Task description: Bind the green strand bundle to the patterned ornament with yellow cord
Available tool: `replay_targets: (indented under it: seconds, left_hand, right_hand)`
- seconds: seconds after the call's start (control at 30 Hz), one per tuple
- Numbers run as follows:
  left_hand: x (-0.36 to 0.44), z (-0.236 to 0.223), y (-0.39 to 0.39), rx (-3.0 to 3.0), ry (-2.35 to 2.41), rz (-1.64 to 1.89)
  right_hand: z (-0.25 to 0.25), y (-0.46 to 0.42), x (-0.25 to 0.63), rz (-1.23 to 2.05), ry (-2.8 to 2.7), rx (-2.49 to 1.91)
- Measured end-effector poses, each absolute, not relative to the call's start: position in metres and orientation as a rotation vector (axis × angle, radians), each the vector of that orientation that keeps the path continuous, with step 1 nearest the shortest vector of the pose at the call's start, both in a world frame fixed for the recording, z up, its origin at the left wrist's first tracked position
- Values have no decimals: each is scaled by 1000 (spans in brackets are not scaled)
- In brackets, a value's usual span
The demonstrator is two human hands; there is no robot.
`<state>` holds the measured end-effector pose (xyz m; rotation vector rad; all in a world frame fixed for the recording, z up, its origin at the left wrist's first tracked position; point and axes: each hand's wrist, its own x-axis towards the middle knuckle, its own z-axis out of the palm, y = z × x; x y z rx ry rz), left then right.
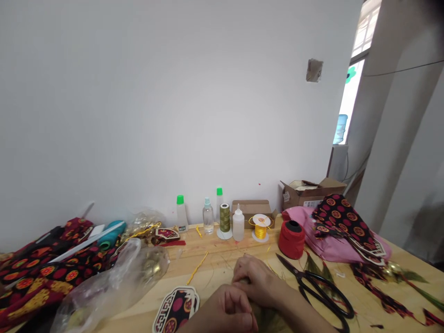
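My left hand (227,310) is curled into a loose fist at the near edge of the wooden table (222,259), fingers folded in, and my right hand (258,280) lies over it, fingers closed down on the same spot; between them they pinch something greenish-gold (267,321), too hidden for me to name. On the far left is a heap of red-and-black patterned cloth (38,273), with a crumpled clear plastic bag (114,282) next to it. Just left of my left hand lies a stack of patterned cut-out pieces (175,307). Farther back, along the wall, stand small bottles (208,217), a spool of olive thread (225,218) and a spool of yellow thread (260,229). Right of these sits a red spool (292,238). Black scissors (317,286) lie just beside my right forearm, blades closed. Beyond them is pink cloth (329,247) under more patterned fabric.
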<state>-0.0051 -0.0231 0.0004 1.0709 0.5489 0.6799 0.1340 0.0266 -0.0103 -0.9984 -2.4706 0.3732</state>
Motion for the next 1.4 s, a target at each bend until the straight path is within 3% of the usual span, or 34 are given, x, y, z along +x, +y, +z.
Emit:
replay_targets:
  seconds: [0.8, 1.07, 1.4]
  left_hand:
    - [-12, 9, -27, 1275, 763, 509]
    - [-13, 2, -22, 1153, 676, 639]
    - [-17, 7, -15, 609, 453, 1049]
  right_hand:
    - [9, 53, 106, 296, -2352, -1458]
    - [4, 54, 105, 365, -2265, -1436]
    - [-10, 51, 136, 484, -2142, -1383]
